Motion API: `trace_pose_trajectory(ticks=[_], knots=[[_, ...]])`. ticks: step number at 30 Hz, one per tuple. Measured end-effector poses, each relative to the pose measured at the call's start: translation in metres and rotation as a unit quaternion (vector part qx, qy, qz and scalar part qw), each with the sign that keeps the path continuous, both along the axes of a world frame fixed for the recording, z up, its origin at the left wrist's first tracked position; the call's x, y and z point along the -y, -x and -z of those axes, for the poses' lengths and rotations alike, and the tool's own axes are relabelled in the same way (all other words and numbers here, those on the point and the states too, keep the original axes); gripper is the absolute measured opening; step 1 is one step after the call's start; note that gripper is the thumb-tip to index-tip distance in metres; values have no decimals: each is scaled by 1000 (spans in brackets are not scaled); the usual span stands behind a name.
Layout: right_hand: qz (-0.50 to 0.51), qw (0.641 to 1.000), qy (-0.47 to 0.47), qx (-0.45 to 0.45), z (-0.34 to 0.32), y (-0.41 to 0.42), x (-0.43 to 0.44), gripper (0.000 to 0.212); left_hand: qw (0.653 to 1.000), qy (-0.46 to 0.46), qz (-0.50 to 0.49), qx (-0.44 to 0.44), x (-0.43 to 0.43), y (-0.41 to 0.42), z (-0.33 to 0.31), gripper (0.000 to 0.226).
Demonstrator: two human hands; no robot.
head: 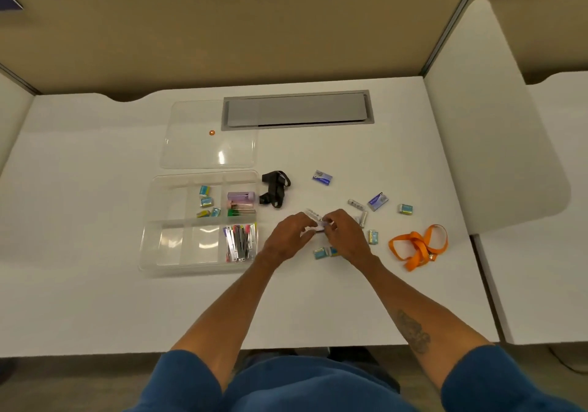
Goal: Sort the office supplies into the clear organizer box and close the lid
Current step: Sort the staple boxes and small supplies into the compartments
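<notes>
White desk (318, 300) – orange lanyard (419, 246), black strap (274, 188), clear organizer box (149, 252), blue sleeves (496, 380)

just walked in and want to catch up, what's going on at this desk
A person is sorting office supplies at a white desk. The left hand and right hand together pinch a small white item beside the clear organizer box. The box is open, with its lid lying behind it, and some compartments are already filled. A black lanyard, an orange lanyard and several small packets are still loose on the desk.
</notes>
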State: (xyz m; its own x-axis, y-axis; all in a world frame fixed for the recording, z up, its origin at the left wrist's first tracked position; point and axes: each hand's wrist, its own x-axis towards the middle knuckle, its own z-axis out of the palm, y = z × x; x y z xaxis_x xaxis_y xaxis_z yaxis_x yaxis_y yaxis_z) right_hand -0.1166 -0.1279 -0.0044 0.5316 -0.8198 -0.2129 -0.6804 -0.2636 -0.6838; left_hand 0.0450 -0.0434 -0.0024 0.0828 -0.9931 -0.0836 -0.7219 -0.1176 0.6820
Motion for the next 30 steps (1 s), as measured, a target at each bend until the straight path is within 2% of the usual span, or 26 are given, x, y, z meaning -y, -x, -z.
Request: trace_pose_trajectory(ticks=[3,6,11,14,19,23,30], knots=[[-73,996,40,-4,11,35,-11,18,999,-47,15,3,-13,20,14,37],[-119,991,54,-34,19,56,-20,31,996,-85,22,15,-23,30,23,50],[-185,976,91,-69,25,62,-29,40,996,-75,26,37,-25,48,24,33],[-173,976,116,-71,28,60,-31,35,997,-65,13,42,-21,54,22,27],[-137,980,128,-72,19,42,-27,35,999,-31,-18,39,-23,32,12,31],[-111,991,73,-29,-1,-4,-17,33,997,11,-67,47,-25,-7,-2,37],[-74,994,4,78,-34,-125,-24,24,970,51,-225,71,-43,-95,-25,36]])
